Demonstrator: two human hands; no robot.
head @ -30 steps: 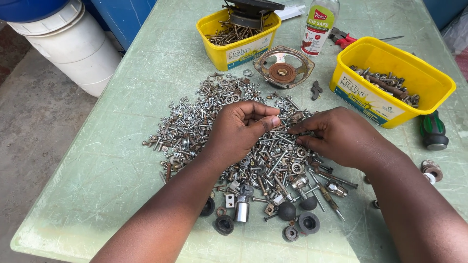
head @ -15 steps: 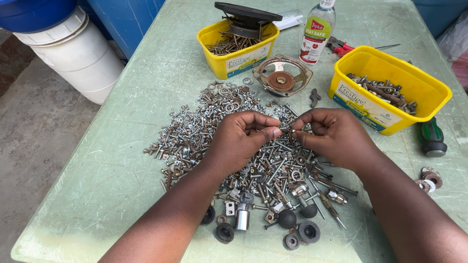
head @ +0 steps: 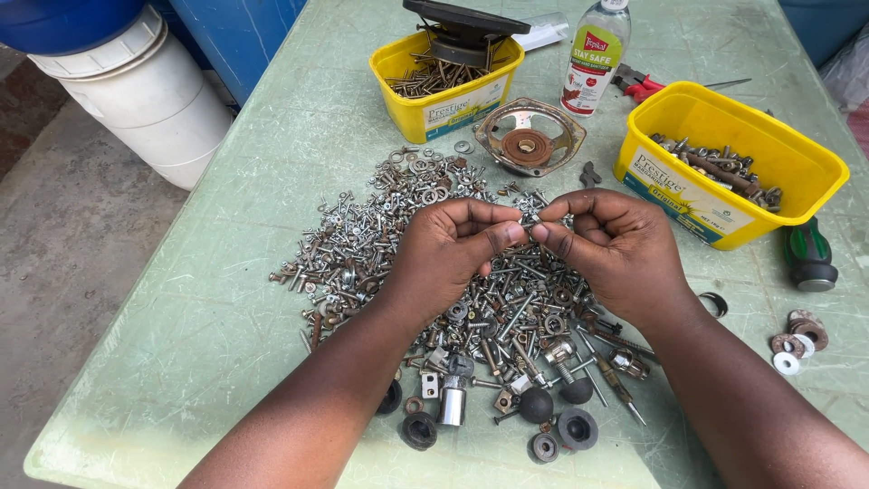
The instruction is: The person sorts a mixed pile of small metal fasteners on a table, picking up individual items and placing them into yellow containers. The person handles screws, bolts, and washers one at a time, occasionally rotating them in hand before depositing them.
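Green table [head: 226, 272]: yellow tubs [head: 724, 172] of screws [head: 715, 165].

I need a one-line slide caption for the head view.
Left hand and right hand pinch a small metal fastener above a heap of silver screws and washers.

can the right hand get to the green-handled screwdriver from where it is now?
Probably yes. The right hand is busy, pinching a small metal piece together with the left hand, but the green-handled screwdriver lies on bare table to its right, beside the yellow tub, with nothing between.
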